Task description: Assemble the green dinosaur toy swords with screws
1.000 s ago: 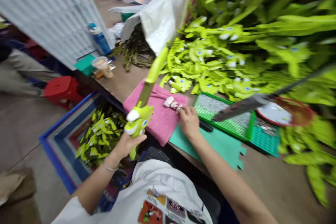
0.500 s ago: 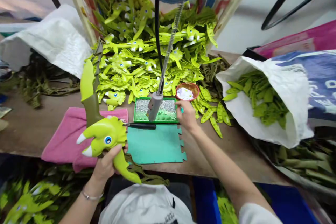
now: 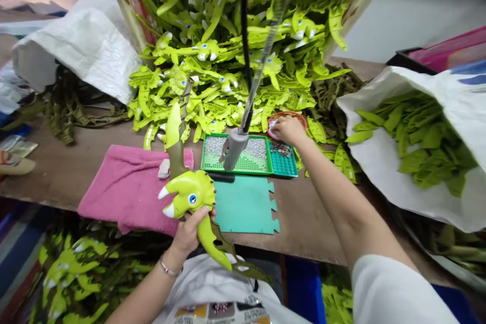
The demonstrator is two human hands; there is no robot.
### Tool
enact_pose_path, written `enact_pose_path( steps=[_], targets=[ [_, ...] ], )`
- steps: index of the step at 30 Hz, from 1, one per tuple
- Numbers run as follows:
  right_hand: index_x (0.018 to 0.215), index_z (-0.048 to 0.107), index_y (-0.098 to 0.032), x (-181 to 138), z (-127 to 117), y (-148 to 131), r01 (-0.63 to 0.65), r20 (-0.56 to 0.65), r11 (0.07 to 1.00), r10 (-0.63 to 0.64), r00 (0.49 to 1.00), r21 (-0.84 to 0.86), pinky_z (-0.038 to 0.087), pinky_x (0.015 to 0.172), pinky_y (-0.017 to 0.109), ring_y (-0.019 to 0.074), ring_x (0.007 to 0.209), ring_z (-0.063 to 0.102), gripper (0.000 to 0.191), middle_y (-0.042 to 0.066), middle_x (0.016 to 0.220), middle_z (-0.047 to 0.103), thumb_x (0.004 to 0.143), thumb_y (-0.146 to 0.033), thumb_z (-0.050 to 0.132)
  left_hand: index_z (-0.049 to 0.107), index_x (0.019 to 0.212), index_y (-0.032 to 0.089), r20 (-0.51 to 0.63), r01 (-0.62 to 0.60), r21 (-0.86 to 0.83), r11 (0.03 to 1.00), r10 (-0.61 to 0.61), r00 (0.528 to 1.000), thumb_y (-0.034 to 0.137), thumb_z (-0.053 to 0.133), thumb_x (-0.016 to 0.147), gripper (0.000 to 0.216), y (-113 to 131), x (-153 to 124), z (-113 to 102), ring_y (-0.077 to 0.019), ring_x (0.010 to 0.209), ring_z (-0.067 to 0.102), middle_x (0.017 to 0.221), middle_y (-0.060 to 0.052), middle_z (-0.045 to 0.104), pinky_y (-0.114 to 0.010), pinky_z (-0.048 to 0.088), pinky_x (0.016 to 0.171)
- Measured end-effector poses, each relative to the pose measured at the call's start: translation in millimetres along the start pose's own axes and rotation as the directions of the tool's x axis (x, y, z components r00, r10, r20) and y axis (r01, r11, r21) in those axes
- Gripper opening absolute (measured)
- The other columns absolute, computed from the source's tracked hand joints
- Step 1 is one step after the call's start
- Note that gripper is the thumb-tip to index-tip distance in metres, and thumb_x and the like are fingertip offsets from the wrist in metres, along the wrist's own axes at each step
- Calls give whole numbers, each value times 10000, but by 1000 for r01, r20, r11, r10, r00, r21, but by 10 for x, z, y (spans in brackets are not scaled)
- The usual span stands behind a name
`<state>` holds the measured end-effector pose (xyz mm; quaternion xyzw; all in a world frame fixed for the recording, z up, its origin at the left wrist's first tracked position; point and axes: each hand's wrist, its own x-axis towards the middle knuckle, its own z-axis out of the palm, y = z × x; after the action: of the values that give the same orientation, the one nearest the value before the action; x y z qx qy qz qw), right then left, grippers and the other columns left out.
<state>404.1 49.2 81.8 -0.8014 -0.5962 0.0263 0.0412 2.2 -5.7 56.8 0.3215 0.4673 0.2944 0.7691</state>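
My left hand (image 3: 190, 228) is closed around a lime-green plastic dinosaur head (image 3: 188, 193) with white-tipped horns and a blue eye. A dark olive and lime strip (image 3: 175, 134) rises behind the head, and another olive part hangs below it. My right hand (image 3: 289, 130) reaches into a small red basket (image 3: 302, 117) of white pieces, its fingers drawn together at the contents; what lies between the fingertips is hidden. Beside that basket are a green tray (image 3: 269, 164) of small silvery parts and a teal tray (image 3: 284, 166) with small brownish parts.
A grey tool (image 3: 236, 149) hangs from a spring and black cable over the green tray. Lime dinosaur parts (image 3: 224, 83) heap up behind. A teal foam mat (image 3: 243, 207) and pink towel (image 3: 125, 185) lie in front. White sacks (image 3: 459, 106) stand at both sides.
My right hand has moved from the tray's right edge into the red basket, uncovering the teal tray. The dinosaur head stays in my left hand and appears farther right; the view has shifted.
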Motion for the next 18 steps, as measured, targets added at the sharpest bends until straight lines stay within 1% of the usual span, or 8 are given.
enact_pose_path(
  steps=[2,5,7,9,11,14,16,18],
  targets=[
    [928,783,-87,23,31,42,-15,-47,998,18,999,65,408,837,335,237,1018,606,219,164,1087,725,853,-166,594,692,739,140,-12,22,-13,1000,-22,1000,462,819,550,395,-6,-9,29,-137,600,603,673,-28,681,-269,516,604],
    [851,782,-58,53,87,118,-107,-131,974,134,982,198,409,742,318,162,832,647,256,115,882,746,850,-245,606,692,767,142,-10,65,-53,996,-66,998,454,826,527,416,-19,-23,90,-132,597,601,661,-15,669,-265,512,605],
    [852,784,-61,35,103,141,-157,-163,957,201,966,245,413,696,340,160,754,661,327,102,781,733,866,-322,587,688,774,143,2,72,-74,995,-72,997,452,828,525,420,-39,-28,128,-129,584,598,646,-8,662,-262,507,595],
    [953,789,-119,-58,71,94,-163,-243,929,251,937,332,444,688,351,182,779,693,342,105,827,748,893,-367,562,679,755,144,-8,66,-85,994,-67,998,455,827,524,415,-69,-34,161,-127,567,593,630,-5,656,-258,501,576],
    [1072,775,-192,-262,-15,-70,-108,-391,881,311,866,461,480,705,362,204,836,716,343,99,895,760,915,-388,541,674,746,148,-46,55,-92,994,-60,997,460,823,529,408,-109,-44,192,-128,566,593,629,-3,654,-259,503,572],
    [1037,798,-210,-785,-201,-589,38,-647,870,335,685,491,485,727,388,220,799,702,269,82,777,731,876,-326,618,675,746,156,-102,35,-86,996,-44,994,458,805,568,375,-180,-68,232,-132,584,595,644,-3,653,-263,508,581],
    [1091,781,-245,-1206,-312,-1075,162,-670,861,244,701,483,499,762,406,222,846,673,255,91,879,710,870,-257,654,672,725,161,-128,29,-73,997,-38,991,455,796,593,346,-228,-90,247,-137,588,593,655,-9,654,-265,507,575],
    [1152,739,-354,-1579,-373,-1578,271,-549,780,109,829,564,503,744,378,188,848,632,326,57,941,658,904,-186,610,675,722,164,-132,24,-43,999,-29,991,444,783,639,312,-271,-114,244,-153,623,613,680,-23,664,-277,526,603]
  ],
)
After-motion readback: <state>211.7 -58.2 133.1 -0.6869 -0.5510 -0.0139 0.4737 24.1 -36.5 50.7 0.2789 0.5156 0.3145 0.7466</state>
